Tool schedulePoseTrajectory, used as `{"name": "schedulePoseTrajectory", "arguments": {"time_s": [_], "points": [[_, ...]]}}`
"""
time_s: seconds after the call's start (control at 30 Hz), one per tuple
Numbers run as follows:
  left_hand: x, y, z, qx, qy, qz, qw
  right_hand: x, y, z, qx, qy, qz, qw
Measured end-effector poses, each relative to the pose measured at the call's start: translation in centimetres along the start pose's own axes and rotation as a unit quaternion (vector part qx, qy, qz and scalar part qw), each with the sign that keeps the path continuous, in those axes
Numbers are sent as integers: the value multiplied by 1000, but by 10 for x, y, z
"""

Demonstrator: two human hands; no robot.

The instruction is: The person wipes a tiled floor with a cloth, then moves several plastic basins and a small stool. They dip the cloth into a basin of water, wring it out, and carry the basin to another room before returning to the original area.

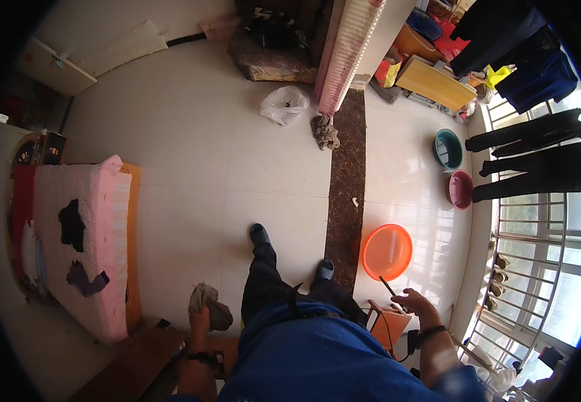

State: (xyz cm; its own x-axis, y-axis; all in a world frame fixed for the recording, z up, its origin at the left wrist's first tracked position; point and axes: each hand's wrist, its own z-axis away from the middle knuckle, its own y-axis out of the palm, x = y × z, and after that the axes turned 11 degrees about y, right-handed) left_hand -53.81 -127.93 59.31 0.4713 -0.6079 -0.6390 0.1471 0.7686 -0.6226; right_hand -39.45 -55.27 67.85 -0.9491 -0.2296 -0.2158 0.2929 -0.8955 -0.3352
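Now our left hand (200, 320) squeezes grey rag (211, 305) tight; right hand (414, 303) pinches thin dark stick (387, 286) near orange basin (387, 251). Loose grip, rag drops on floor (190, 174).

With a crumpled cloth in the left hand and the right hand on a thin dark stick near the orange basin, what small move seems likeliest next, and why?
Probably carrying the cloth across to the orange basin. The left hand grips the grey-brown cloth bunched up on the person's left, while the basin sits open on the tiled floor to their right, just beyond the right hand and its stick. This is a guess.
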Motion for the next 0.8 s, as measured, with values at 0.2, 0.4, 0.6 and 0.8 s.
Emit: {"name": "schedulePoseTrajectory", "arguments": {"time_s": [0.2, 0.4, 0.6, 0.8], "points": [[12, -54, -100, -29, 28, 63, 997, 148, 34, 51, 62, -32, 8, 998], [-57, -120, -255, -3, 45, 36, 998, 287, 53, 124, 23, -58, 60, 996], [-119, -176, -373, -2, 28, 37, 999, 383, 61, 142, 35, -30, 38, 998], [-97, -205, -443, -3, -94, -42, 995, 533, 48, 110, 98, -13, 152, 983]]}}
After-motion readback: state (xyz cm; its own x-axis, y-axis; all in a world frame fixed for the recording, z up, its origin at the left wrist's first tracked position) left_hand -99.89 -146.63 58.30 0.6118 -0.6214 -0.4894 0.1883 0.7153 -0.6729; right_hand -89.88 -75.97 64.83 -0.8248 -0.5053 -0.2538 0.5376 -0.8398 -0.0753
